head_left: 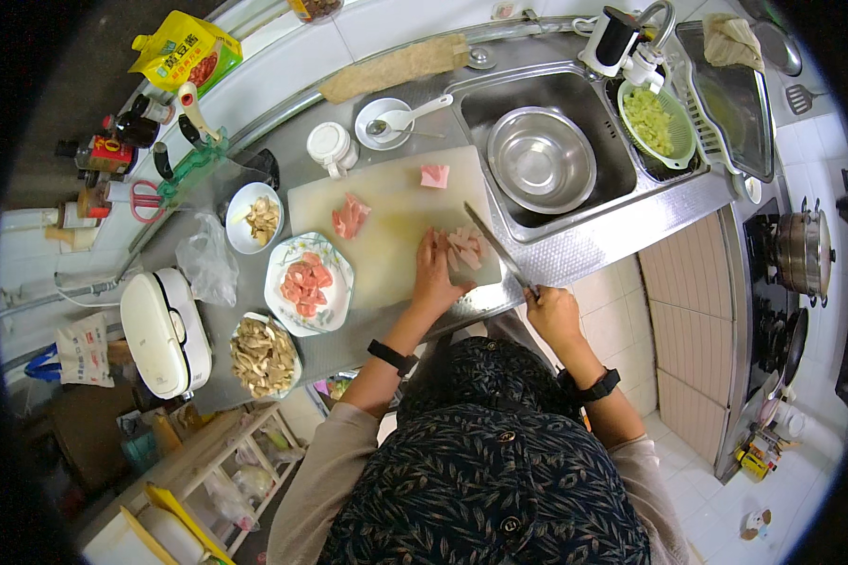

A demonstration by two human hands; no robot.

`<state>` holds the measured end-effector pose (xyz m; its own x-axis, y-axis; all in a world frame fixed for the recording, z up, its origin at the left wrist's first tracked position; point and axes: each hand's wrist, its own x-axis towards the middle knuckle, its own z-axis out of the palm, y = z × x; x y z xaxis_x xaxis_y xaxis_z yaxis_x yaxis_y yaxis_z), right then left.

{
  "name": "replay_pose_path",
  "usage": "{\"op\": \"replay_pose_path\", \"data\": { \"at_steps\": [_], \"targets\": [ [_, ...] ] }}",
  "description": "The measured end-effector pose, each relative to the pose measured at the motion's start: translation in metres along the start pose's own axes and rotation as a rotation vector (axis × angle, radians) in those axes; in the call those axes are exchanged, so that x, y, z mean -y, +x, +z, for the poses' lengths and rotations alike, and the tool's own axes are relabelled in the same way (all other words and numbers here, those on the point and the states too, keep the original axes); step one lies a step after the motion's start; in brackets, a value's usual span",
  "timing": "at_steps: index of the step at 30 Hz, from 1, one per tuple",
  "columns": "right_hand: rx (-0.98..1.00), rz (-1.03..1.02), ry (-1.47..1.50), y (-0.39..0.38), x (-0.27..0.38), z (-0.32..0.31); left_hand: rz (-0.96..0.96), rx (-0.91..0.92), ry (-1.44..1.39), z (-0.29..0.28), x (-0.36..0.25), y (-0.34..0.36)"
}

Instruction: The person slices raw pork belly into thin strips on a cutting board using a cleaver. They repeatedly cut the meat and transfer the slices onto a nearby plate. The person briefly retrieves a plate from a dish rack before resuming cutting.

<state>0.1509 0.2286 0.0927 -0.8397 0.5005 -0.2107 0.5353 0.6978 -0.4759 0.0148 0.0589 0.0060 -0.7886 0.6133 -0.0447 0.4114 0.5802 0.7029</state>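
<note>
With my right hand (pixel 552 313) I grip the handle of a kitchen knife (pixel 496 240), its blade slanting up and left along the right edge of a white cutting board (pixel 334 268). My left hand (pixel 433 276) rests on the board, its fingertips against a pile of sliced pale pink meat (pixel 465 247). Left of the blade lie those slices. Two more pieces sit farther back on the board: a reddish meat piece (pixel 350 216) at the left and a pink meat block (pixel 434 176) near the far right corner. A floral plate (pixel 280 306) of cut meat stands beside the board's left edge.
A bowl of mushrooms (pixel 267 356) and a small white bowl (pixel 240 240) stand at the left, near a white appliance (pixel 165 331). Behind the board are a lidded white jar (pixel 332 146) and a bowl with spoons (pixel 372 111). A steel basin (pixel 542 160) sits in the sink at the right.
</note>
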Motion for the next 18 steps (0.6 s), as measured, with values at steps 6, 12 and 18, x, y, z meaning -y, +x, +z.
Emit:
{"op": "replay_pose_path", "data": {
  "at_steps": [6, 12, 18],
  "targets": [
    [0.103, 0.0, 0.112, 0.009, 0.007, 0.012, 0.007, -0.044, -0.037, 0.008, -0.002, -0.002],
    [0.294, 0.391, 0.634, 0.031, -0.036, 0.005, -0.104, -0.064, 0.062, -0.008, -0.002, -0.006],
    [0.389, 0.463, 0.797, 0.029, -0.055, 0.014, -0.091, 0.003, 0.032, -0.015, -0.009, -0.004]
  ]
}}
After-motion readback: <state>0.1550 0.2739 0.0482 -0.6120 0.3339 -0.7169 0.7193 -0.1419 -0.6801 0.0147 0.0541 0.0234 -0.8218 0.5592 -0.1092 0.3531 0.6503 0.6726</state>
